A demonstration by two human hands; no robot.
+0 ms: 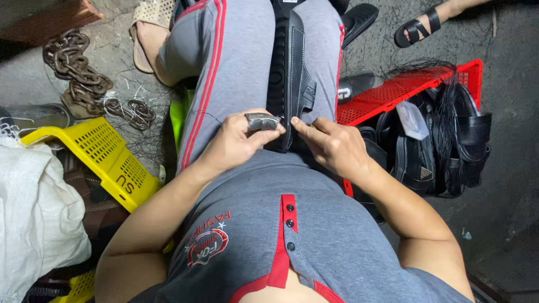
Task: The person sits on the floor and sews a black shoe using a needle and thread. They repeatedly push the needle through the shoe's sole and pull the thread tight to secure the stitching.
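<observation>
While I sit with a black sandal (290,78) lying along my lap between my thighs, my left hand (233,143) pinches a small grey metal tool (261,120) in curled fingers. My right hand (332,147) presses fingers together on the sandal's near end. A red crate (393,92) of black sandals sits beside my right leg.

A clear plastic bag (412,119) lay crumpled on top of the black sandals in the red crate (426,81), near the crate's front edge. A large white sack (33,219) bulged at the left edge of the view, beside the yellow crate (106,151), whose side bore dark lettering. A round red-and-white emblem (206,246) sat on the grey shirt.
</observation>
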